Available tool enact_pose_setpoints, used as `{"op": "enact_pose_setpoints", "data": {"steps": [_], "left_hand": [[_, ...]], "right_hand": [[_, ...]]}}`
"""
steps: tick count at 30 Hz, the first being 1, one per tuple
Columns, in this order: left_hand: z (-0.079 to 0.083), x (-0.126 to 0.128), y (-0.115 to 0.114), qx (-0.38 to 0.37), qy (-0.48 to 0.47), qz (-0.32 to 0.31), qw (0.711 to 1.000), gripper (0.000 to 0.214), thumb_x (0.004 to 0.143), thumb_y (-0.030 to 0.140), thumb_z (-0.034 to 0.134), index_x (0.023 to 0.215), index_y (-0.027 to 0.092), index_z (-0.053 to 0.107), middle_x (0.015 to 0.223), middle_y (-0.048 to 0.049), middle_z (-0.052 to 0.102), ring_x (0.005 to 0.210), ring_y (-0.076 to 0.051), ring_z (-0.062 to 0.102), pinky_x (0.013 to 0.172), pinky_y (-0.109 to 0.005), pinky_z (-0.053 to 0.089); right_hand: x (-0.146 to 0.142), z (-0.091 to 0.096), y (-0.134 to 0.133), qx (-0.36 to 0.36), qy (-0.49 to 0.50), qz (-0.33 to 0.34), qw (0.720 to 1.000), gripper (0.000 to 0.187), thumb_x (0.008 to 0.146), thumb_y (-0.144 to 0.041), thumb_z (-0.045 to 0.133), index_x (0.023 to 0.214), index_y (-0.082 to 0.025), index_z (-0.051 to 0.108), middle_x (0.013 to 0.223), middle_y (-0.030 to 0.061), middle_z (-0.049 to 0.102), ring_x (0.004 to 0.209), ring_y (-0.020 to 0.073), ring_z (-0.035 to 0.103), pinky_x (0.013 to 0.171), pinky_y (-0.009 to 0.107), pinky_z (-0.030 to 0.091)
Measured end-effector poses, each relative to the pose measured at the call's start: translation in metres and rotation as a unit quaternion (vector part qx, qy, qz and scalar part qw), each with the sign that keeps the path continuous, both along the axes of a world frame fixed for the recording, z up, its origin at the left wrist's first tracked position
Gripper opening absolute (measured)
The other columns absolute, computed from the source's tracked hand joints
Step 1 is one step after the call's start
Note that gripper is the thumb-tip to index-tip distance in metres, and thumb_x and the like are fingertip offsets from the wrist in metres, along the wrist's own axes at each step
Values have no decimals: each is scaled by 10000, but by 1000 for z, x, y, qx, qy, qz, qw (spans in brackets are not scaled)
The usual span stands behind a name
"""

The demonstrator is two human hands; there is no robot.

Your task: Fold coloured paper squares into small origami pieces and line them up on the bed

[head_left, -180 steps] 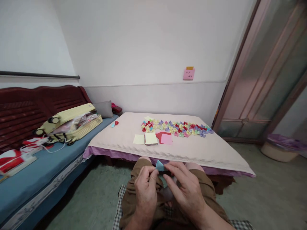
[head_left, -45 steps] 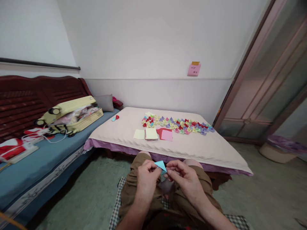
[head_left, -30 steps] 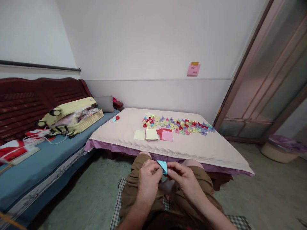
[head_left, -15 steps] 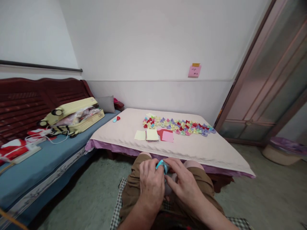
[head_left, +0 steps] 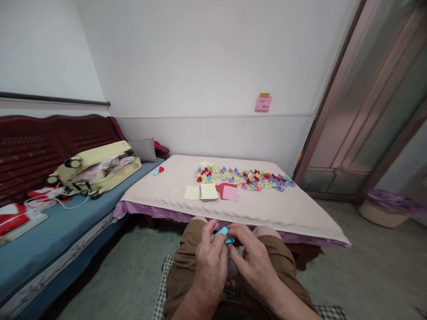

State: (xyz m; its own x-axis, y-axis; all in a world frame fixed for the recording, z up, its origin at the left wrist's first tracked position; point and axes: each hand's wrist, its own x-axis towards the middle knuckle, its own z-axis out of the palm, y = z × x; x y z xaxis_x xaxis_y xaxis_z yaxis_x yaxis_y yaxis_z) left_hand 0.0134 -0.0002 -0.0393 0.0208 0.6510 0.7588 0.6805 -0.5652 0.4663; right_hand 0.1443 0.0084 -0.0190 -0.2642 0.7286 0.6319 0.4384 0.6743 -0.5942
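Above my lap, a small folded piece of blue paper [head_left: 224, 232] is pinched between both hands. My left hand [head_left: 211, 255] is closed on its left side, thumb and fingers around the paper. From the right, my right hand [head_left: 251, 253] grips the other side with thumb and index finger. The fingers cover part of the paper, so its exact shape is hard to tell. Beyond the hands, a stack of pale yellow paper squares [head_left: 209, 191] lies on the cloth-covered table [head_left: 160, 191], with a pink paper square [head_left: 230, 193] to its right.
Many small folded paper pieces [head_left: 248, 178] in mixed colours spread along the table's far side. Red and blue scraps [head_left: 159, 170] lie at its left end. An open yellow suitcase [head_left: 96, 166] rests on the bench at left. A lined bin [head_left: 387, 206] stands at right.
My fingers have shifted on the blue paper, which now looks flatter and more covered. The whole view has turned slightly, moving the table a little left and down.
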Motion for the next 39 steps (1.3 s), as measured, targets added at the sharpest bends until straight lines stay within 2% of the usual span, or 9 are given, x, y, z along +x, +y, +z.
{"op": "enact_pose_setpoints", "data": {"steps": [8, 14, 17, 21, 25, 29, 32, 35, 39], "left_hand": [[-2, 0, 0, 14, -23, 8, 1000, 271, 875, 46, 455, 1053, 183, 606, 1218, -128, 520, 1117, -212, 570, 911, -335, 509], [-1, -3, 4, 6, -30, 10, 999, 262, 856, 38, 471, 1028, 181, 607, 1202, -119, 544, 1166, -223, 537, 933, -345, 489], [-2, -5, 5, 11, -10, -17, 1000, 277, 860, 28, 442, 1025, 173, 611, 1195, -127, 543, 1180, -220, 526, 936, -331, 484], [-7, -6, 5, -6, 11, -69, 998, 325, 856, 24, 407, 1052, 180, 614, 1213, -129, 539, 1167, -210, 536, 942, -326, 476], [-7, -3, 7, -63, -74, -72, 993, 340, 809, 34, 452, 1046, 203, 626, 1218, -106, 555, 1165, -214, 532, 957, -343, 454], [-2, 0, 12, -245, -259, -81, 931, 370, 730, 123, 570, 1096, 172, 599, 1086, -95, 623, 961, -206, 613, 797, -305, 500], [0, -2, 16, -366, -303, -128, 871, 198, 712, 225, 616, 881, 128, 651, 765, -35, 639, 692, -162, 588, 616, -248, 455], [-1, -4, 17, -382, -304, -148, 860, 164, 732, 278, 593, 660, 134, 623, 580, 20, 541, 550, -114, 479, 529, -223, 374], [-4, -3, 16, -371, -311, -139, 864, 210, 732, 307, 580, 594, 148, 568, 540, 45, 472, 523, -98, 406, 507, -220, 320]], "right_hand": [[-1, -5, -3, -22, 27, -15, 999, 231, 819, -90, 469, 990, -211, 564, 1025, 65, 605, 965, 205, 582, 840, 307, 459], [-3, 10, -5, -229, 132, 35, 964, 179, 803, -177, 525, 979, -208, 535, 923, 22, 638, 808, 174, 623, 715, 268, 490], [1, 15, 6, -266, 195, 46, 943, 127, 808, -274, 557, 909, -203, 527, 853, 11, 627, 798, 167, 601, 699, 263, 479], [9, 14, 26, -331, 194, 59, 922, 231, 630, -142, 609, 838, -198, 526, 685, -45, 585, 614, 122, 527, 560, 223, 415], [14, 11, 34, -370, 172, 86, 909, 263, 542, -81, 575, 784, -183, 550, 561, -75, 540, 497, 95, 452, 475, 205, 341], [14, 6, 34, -362, 189, 65, 911, 253, 551, -109, 580, 791, -186, 549, 581, -66, 554, 510, 99, 471, 490, 211, 358], [14, 0, 33, -343, 201, 45, 916, 250, 562, -123, 586, 796, -199, 546, 619, -59, 562, 541, 108, 489, 503, 215, 377], [16, -2, 33, -327, 204, 35, 922, 239, 576, -130, 590, 798, -205, 547, 622, -61, 555, 551, 111, 492, 517, 219, 389], [16, 0, 30, -314, 190, 23, 930, 207, 617, -141, 583, 814, -198, 558, 596, -64, 538, 532, 108, 473, 510, 218, 371]]}}
